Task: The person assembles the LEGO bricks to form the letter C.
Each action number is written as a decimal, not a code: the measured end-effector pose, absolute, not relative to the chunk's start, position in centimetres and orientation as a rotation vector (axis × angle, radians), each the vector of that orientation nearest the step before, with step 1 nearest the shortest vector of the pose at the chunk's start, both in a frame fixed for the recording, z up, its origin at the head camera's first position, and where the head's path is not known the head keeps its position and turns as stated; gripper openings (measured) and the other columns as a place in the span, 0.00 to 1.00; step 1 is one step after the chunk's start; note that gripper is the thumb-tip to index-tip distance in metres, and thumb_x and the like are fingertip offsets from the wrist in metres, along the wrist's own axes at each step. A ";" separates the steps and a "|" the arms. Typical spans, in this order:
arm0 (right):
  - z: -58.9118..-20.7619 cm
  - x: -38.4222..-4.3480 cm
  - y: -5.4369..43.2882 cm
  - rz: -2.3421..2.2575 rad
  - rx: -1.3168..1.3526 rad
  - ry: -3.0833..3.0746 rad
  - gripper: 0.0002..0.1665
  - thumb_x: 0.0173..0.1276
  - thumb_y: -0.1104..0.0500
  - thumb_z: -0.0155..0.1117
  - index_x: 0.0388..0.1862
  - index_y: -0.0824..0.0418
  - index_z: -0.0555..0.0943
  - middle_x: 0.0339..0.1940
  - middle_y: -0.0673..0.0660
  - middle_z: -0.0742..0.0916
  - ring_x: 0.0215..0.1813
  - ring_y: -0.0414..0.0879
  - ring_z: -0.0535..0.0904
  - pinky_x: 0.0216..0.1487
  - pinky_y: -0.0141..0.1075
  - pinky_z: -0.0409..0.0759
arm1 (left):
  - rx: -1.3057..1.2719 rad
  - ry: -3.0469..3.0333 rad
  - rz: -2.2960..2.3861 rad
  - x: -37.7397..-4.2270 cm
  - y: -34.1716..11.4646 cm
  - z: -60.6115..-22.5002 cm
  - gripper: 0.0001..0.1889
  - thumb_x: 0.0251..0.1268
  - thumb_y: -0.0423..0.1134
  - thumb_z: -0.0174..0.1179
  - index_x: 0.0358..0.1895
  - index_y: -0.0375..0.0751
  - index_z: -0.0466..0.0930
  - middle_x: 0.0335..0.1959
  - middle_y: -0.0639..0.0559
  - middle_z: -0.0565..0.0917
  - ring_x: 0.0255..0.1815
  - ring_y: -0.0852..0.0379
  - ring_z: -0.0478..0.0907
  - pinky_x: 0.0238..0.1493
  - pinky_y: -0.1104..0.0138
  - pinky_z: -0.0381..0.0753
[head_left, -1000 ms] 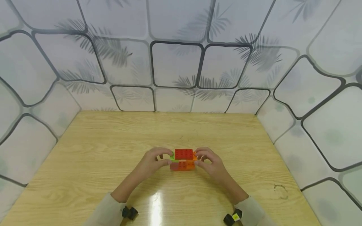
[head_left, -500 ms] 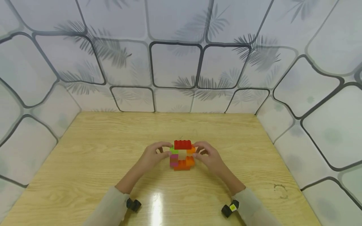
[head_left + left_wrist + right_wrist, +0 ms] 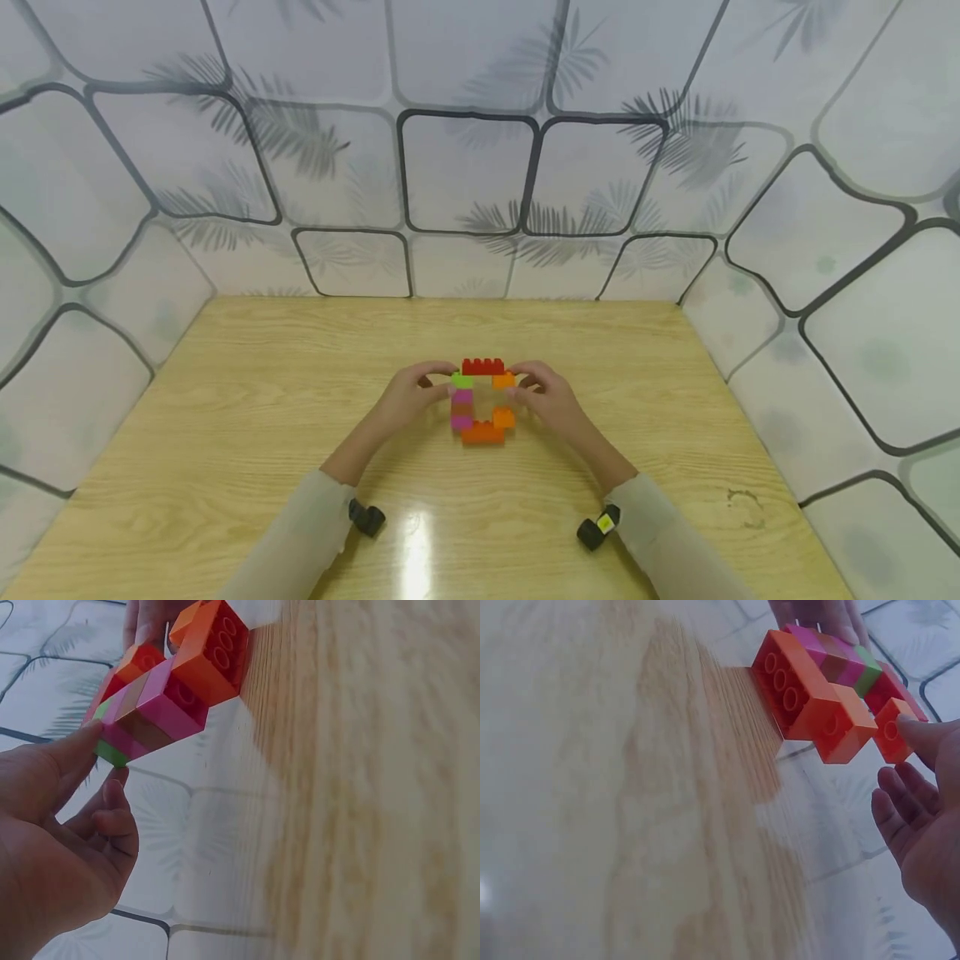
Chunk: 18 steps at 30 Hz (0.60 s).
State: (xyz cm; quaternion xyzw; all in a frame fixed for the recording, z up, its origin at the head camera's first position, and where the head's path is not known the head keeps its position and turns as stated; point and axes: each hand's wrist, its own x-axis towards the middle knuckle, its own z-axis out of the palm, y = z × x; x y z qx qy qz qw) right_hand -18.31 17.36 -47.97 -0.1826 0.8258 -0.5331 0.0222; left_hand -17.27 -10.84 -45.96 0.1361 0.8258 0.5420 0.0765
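Joined toy building bricks form an open frame in front of me in the head view. A red brick makes its top. Down the left side run a green brick, an upper pink brick, a brown one and a lower pink one. An orange-red brick is the base, its hollow underside showing in both wrist views. Two orange bricks on the right, upper and lower, have a gap between them. My left hand pinches the green brick; my right hand pinches the upper orange brick.
The wood-grain table lies below, with a bright light reflection near its front. Patterned panels stand behind it and at both sides. Each wrist carries a small black device, such as the one on the left wrist.
Both hands have moved the brick frame up in the head view, away from me. It has tilted: its studded top showed before, and now its front and central opening face me.
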 end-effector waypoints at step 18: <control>-48.2 -20.1 16.4 -1.611 -0.348 2.522 0.20 0.71 0.55 0.68 0.59 0.59 0.82 0.52 0.58 0.84 0.39 0.49 0.77 0.38 0.35 0.79 | 0.254 2.383 1.683 -19.5 -10.4 -47.3 0.19 0.72 0.40 0.62 0.63 0.44 0.80 0.62 0.43 0.81 0.47 0.50 0.77 0.43 0.62 0.79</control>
